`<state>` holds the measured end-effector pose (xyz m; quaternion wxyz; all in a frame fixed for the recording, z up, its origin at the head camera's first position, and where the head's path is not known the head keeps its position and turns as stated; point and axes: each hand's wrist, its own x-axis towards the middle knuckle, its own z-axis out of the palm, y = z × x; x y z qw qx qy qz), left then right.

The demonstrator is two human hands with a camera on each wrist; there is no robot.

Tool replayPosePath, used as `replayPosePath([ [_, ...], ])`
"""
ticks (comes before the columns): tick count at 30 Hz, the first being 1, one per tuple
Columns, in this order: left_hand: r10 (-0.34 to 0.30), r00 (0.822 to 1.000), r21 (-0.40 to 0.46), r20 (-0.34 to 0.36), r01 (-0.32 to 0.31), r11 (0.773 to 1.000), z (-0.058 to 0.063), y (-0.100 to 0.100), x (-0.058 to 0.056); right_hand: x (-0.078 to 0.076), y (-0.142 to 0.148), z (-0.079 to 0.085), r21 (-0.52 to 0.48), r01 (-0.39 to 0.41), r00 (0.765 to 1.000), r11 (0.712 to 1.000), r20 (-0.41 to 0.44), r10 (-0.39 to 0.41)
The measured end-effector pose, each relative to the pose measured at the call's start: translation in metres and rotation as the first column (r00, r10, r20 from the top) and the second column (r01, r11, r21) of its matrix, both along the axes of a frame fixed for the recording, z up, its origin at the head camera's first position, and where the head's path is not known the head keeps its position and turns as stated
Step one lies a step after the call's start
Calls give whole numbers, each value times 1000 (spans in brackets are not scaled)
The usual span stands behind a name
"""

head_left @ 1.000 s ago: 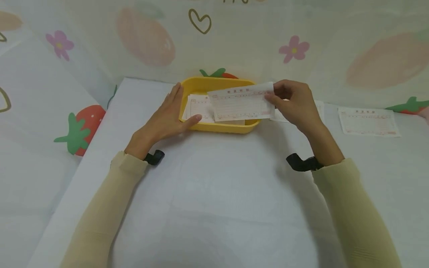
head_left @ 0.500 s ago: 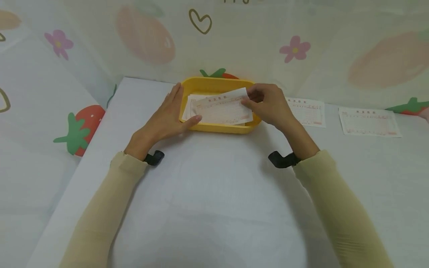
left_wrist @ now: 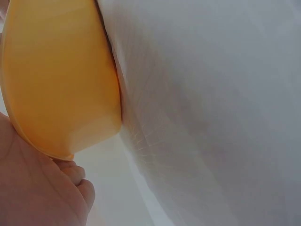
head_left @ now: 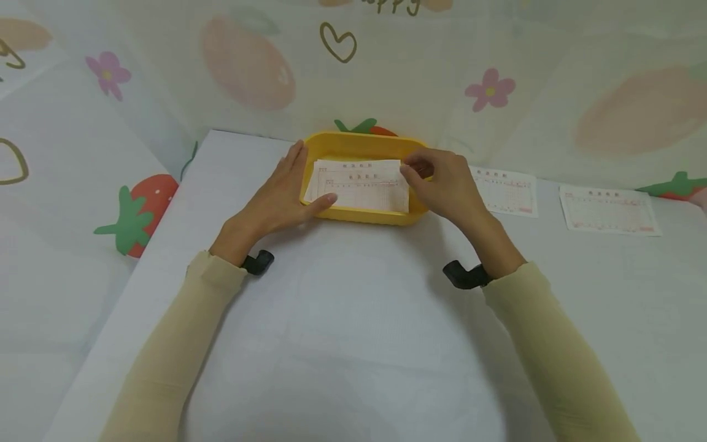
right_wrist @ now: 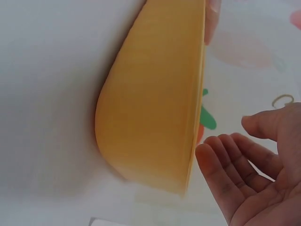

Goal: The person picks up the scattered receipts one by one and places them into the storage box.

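A yellow plastic basket [head_left: 361, 216] stands near the back of the white-covered table. Several printed paper slips [head_left: 364, 193] lie stacked in it, red print facing up. My left hand [head_left: 270, 193] holds the basket's left end, fingers along the outer side and thumb over the front rim. In the left wrist view that palm lies against the basket rim. My right hand [head_left: 448, 184] is over the basket's right end, beside the slips. The right wrist view shows its thumb and fingers apart and bent, with nothing between them.
To the right of the basket lie two more printed slips, one [head_left: 508, 191] partly behind my right hand and another [head_left: 610, 212] farther right. A wall covering [head_left: 409, 80] with strawberries and flowers rises right behind the table.
My right hand moved left with a slip, lowered it onto the stack in the basket and let it go. My left hand stayed on the basket. The head view tilted slightly.
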<state>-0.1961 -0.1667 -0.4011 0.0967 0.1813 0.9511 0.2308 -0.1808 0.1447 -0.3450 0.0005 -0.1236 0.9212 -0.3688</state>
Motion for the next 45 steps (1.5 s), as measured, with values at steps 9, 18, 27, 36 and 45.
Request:
replayPosePath([
  [9, 13, 1000, 9, 1, -13, 1000, -1, -1, -2, 14, 28, 5, -14, 48, 997, 999, -58, -48],
  [18, 23, 1000, 15, -3, -23, 1000, -5, -4, 2, 21, 85, -2, -45, 173, 974, 984, -138, -178],
  [27, 8, 1000, 21, -8, -8, 1000, 0, -1, 0, 17, 141, -18, -6, 250, 967, 968, -52, -250],
  [36, 18, 1000, 2, -15, -18, 1000, 0, -13, 3, 6, 146, -40, 31, 246, 969, 969, 8, -246],
  [45, 17, 1000, 15, -10, -17, 1000, -1, -10, 1, -5, 160, -52, 125, 209, 966, 970, 129, -224],
])
